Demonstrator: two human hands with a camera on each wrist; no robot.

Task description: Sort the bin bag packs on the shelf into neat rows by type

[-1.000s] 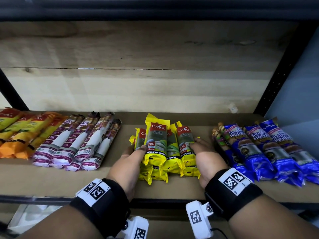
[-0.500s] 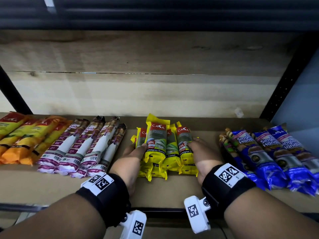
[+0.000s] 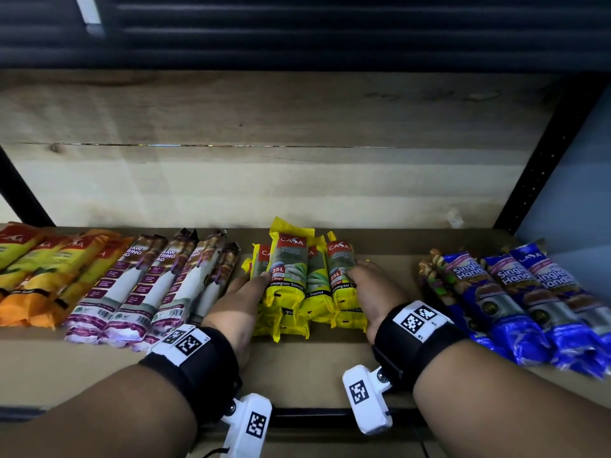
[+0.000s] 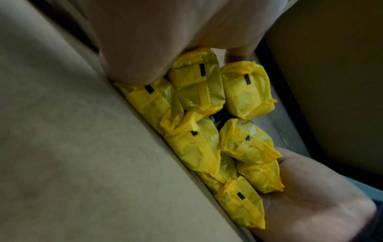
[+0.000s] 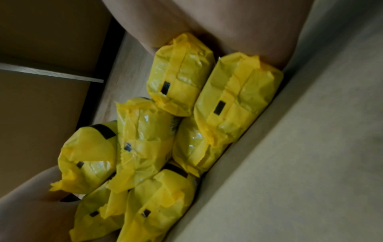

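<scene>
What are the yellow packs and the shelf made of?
The yellow packs look like thin, shiny plastic film: wrinkled, glinting, with folded, taped-looking ends. The shelf they lie on looks like matte brown board, maybe fibreboard or cardboard; I can't tell which.

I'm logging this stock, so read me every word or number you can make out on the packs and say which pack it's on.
"CASA", "25L", "Lemongrass Scented": yellow packs.
"CASA", "Single Handle": blue packs.
"DRAW STRING BAG", partly cut off: purple-and-white packs.
"CASA": orange packs.
Smaller print: too blurred.
</scene>
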